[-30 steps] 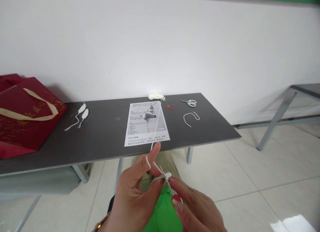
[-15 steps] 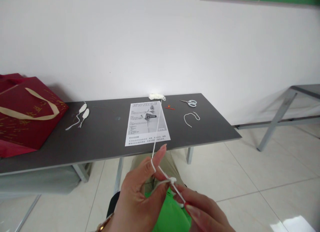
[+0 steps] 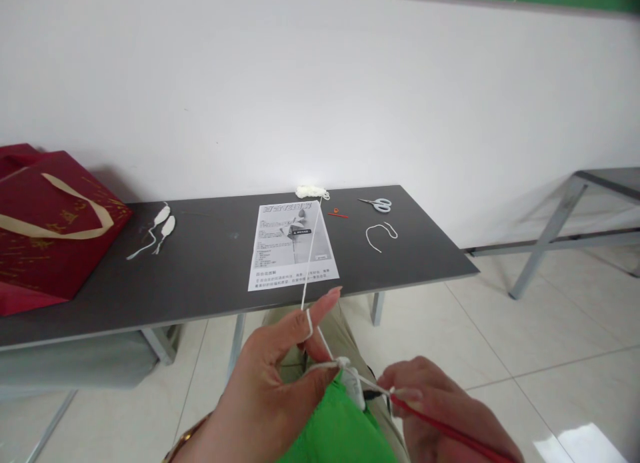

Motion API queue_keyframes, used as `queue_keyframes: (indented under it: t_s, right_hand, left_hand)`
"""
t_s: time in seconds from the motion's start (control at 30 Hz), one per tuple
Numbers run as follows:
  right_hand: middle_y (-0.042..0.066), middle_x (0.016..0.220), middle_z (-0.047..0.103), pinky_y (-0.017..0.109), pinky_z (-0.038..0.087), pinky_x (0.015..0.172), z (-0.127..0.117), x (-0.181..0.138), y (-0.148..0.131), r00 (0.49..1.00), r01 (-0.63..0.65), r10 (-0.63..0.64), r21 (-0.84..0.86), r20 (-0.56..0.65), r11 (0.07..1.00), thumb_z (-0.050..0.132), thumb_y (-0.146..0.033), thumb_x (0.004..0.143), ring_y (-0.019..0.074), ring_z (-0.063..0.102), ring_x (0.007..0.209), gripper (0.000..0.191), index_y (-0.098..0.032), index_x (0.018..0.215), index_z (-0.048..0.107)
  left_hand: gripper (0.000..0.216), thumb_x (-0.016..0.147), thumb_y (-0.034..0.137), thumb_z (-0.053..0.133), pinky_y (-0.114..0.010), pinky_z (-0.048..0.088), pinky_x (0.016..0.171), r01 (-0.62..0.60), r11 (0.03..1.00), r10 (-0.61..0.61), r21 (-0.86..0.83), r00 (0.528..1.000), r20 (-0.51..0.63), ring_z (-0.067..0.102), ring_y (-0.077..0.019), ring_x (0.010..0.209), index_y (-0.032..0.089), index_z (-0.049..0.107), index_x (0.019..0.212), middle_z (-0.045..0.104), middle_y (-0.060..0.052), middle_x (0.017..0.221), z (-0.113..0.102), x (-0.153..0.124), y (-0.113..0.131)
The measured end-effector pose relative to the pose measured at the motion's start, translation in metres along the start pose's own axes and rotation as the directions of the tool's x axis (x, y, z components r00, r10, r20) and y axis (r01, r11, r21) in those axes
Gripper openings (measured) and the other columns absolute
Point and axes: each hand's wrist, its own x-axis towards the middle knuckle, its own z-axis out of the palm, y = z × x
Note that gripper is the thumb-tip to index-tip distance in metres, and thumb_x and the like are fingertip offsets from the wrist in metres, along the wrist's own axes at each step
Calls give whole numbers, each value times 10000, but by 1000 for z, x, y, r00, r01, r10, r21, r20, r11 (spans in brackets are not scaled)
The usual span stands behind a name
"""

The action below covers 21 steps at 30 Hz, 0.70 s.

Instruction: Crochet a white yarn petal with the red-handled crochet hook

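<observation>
Between thumb and fingers, my left hand pinches a small white crocheted piece. White yarn loops round its raised index finger and runs up over the sheet to a yarn bundle at the table's back edge. My right hand grips a red crochet hook, its tip near the thumb. A strand of yarn stretches from the hook's tip to the white piece. The hook's far end passes toward the lower right corner.
On the dark table lie a printed sheet, scissors, a small red tool, a loose yarn piece and two white leaf-shaped pieces. A red gift bag stands at left. Another table is at right.
My right hand has moved right, away from the left, with the crochet hook drawing a strand out from the white piece. More of the hook now shows.
</observation>
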Motion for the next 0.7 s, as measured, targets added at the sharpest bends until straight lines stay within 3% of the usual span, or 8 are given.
queue_keyframes:
  t_s: [0.1, 0.17, 0.27, 0.4, 0.47, 0.57, 0.67, 0.7]
  right_hand:
    - [53, 659, 609, 281, 420, 463, 1, 17, -9, 999, -34, 34, 10, -29, 999, 518, -402, 919, 174, 548, 579, 256, -232, 941, 708]
    - [38, 621, 571, 263, 380, 449, 0, 25, -12, 995, -102, 102, 47, 0, 994, 519, -380, 922, 153, 496, 550, 248, -219, 907, 708]
    - [32, 621, 553, 251, 366, 448, -2, 32, -15, 985, -174, 170, 122, 41, 977, 533, -361, 917, 146, 479, 557, 233, -217, 877, 713]
    - [31, 614, 572, 257, 353, 449, -5, 36, -18, 986, -150, 141, 102, 84, 983, 563, -391, 895, 144, 481, 546, 234, -224, 875, 725]
    - [37, 622, 599, 263, 348, 450, -8, 37, -19, 986, -124, 115, 76, 122, 989, 573, -411, 885, 147, 489, 542, 240, -227, 881, 728]
    - [41, 630, 613, 265, 362, 462, -12, 41, -17, 979, -143, 125, 107, 164, 984, 580, -399, 884, 148, 495, 552, 233, -221, 862, 729]
    - [44, 612, 603, 259, 374, 462, -14, 45, -11, 966, -211, 176, 178, 191, 961, 571, -367, 894, 147, 484, 556, 233, -206, 852, 734]
    - [46, 608, 600, 254, 370, 456, -15, 46, -10, 962, -234, 196, 198, 191, 952, 568, -363, 896, 147, 482, 557, 238, -202, 847, 736]
  left_hand:
    - [439, 732, 196, 702, -336, 461, 837, 36, 998, -40, 55, 997, 61, 638, -219, 831, 297, 681, 1159, 685, 15, 748, -5, 3, 6]
    - [298, 707, 168, 696, -368, 431, 917, 55, 997, -61, 61, 992, 111, 629, -268, 990, 267, 738, 985, 705, 3, 779, -9, 5, 10]
    - [90, 670, 139, 700, -366, 452, 887, 79, 996, -85, 40, 979, 186, 563, -326, 1159, 225, 701, 699, 729, -27, 806, -15, 9, 15]
    - [130, 662, 140, 727, -328, 471, 840, 93, 996, -92, 11, 952, 292, 512, -324, 1240, 208, 634, 602, 747, -53, 903, -21, 13, 17]
    - [129, 669, 157, 741, -321, 465, 854, 102, 995, -94, -3, 926, 366, 510, -313, 1246, 199, 636, 607, 745, -54, 914, -23, 16, 18]
    - [121, 668, 179, 764, -311, 445, 889, 120, 993, -100, -20, 896, 433, 561, -287, 1185, 190, 652, 623, 706, -23, 754, -23, 18, 17]
    - [89, 670, 179, 775, -320, 415, 932, 131, 991, -106, -30, 896, 431, 660, -214, 916, 198, 721, 739, 606, 38, 643, -23, 19, 14]
    - [176, 668, 178, 779, -322, 410, 936, 135, 990, -108, -34, 895, 433, 656, -177, 808, 214, 745, 837, 583, 55, 633, -24, 19, 12]
